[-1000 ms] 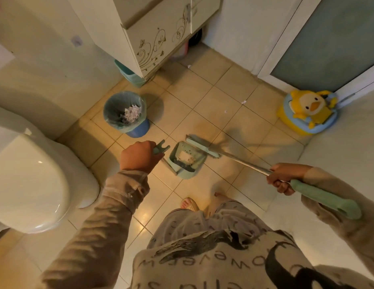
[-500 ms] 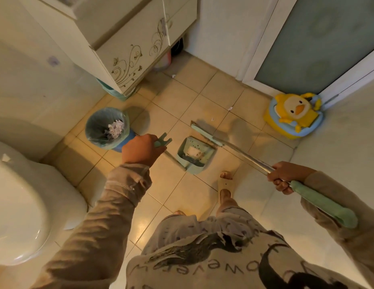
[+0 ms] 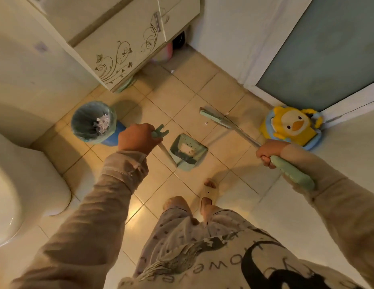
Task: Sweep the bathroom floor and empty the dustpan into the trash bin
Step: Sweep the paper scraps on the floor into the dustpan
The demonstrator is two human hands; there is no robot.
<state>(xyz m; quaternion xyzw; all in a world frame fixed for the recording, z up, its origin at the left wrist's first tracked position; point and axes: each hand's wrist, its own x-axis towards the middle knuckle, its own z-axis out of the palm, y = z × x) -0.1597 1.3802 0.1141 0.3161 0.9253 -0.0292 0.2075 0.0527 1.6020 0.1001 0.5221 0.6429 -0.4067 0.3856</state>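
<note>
My left hand (image 3: pixel 137 139) grips the top of the long handle of a green dustpan (image 3: pixel 187 152), which stands on the tiled floor with some pale debris in its pan. My right hand (image 3: pixel 269 151) is shut on the green grip of a broom; its metal shaft runs up-left to the broom head (image 3: pixel 215 118), which rests on the tiles beyond the dustpan. Small scraps (image 3: pixel 206 123) lie on the floor by the broom head. A blue trash bin (image 3: pixel 94 124) with a bag liner and paper inside stands left of my left hand.
A white toilet (image 3: pixel 21 184) fills the left side. A decorated vanity cabinet (image 3: pixel 123 46) hangs at the top, with items under it. A yellow duck potty seat (image 3: pixel 292 126) sits by the frosted door (image 3: pixel 328 49) at right. My slippered foot (image 3: pixel 209 195) stands behind the dustpan.
The broom head has moved away from the dustpan's mouth, farther out toward the door. The view has shifted, and one foot has stepped forward. Both hands keep their grips.
</note>
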